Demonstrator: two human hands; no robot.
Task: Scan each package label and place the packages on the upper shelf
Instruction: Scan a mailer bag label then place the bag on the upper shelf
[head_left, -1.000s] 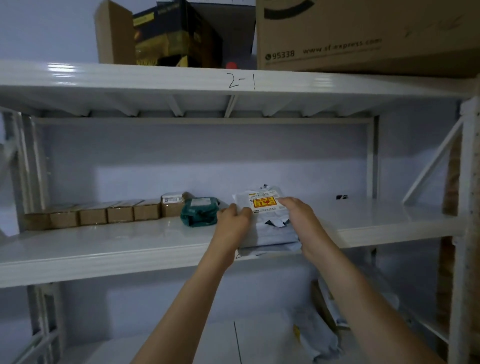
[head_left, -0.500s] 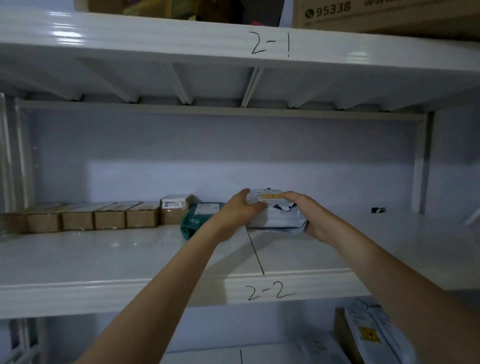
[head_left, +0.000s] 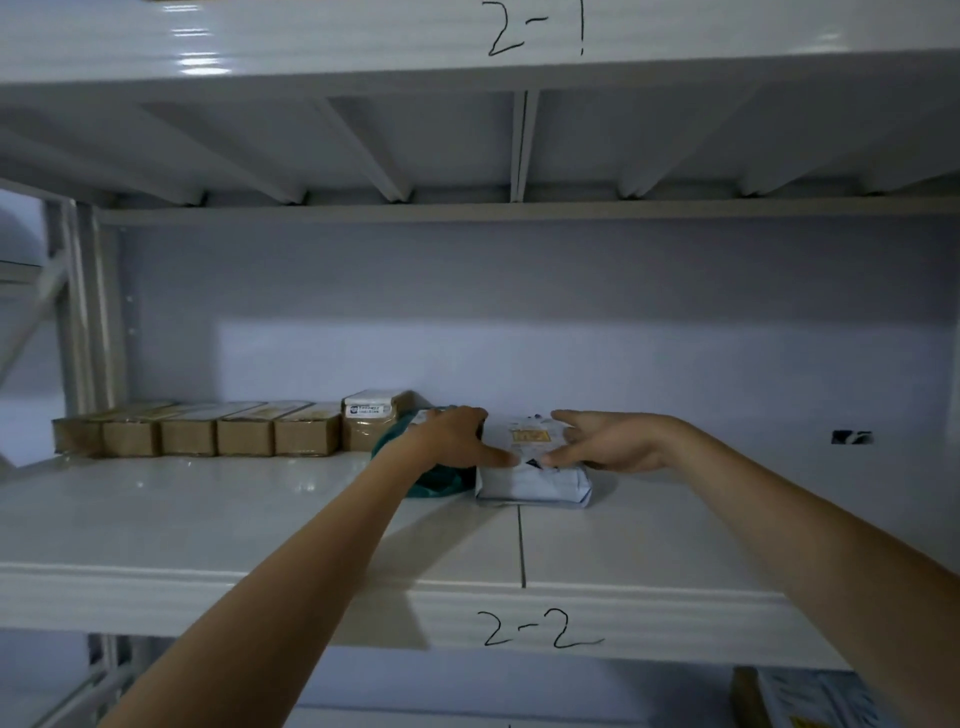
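A white poly-mailer package (head_left: 535, 480) with a yellow-marked label on top lies at the back of the shelf marked 2-2 (head_left: 311, 597), against the wall. My left hand (head_left: 457, 441) holds its left end, fingers over the top and thumb on the front face. From the other side my right hand (head_left: 608, 441) holds the right end in the same way. A dark green package (head_left: 439, 480) lies right beside it on the left, partly hidden by my left forearm.
A row of several brown cardboard boxes (head_left: 244, 434) lines the back left of the shelf, the last one bearing a white label (head_left: 369, 410). The shelf marked 2-1 (head_left: 519, 47) hangs overhead. More packages (head_left: 821, 701) sit below at the lower right.
Both hands carried the white package from the shelf's front edge to the back wall and set it down beside the green package. The camera moved closer and tilted down.
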